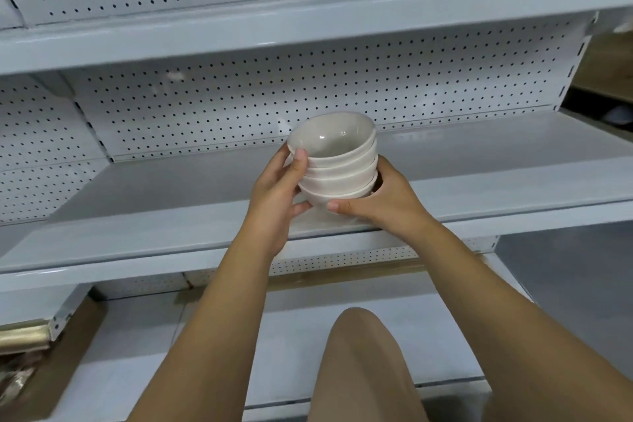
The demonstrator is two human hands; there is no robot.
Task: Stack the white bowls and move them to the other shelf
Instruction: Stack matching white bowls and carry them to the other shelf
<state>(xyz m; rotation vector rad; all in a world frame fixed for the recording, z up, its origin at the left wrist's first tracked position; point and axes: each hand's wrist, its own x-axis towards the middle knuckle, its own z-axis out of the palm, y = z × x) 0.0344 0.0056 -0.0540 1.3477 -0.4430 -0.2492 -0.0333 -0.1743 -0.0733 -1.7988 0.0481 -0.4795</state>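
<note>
A stack of several white bowls (337,161) is held between both my hands at the front edge of the middle shelf (171,209). My left hand (277,195) grips the stack's left side, thumb up along the rims. My right hand (383,202) grips the right side and base, thumb across the lowest bowl. The stack leans a little to the left. Whether its base rests on the shelf or hangs just above it is hidden by my fingers.
White metal shelving with pegboard backing (274,92) fills the view. An upper shelf (308,20) runs overhead and a lower shelf (239,336) lies below. My knee (363,370) is raised in front. A brown carton edge (30,336) sits lower left.
</note>
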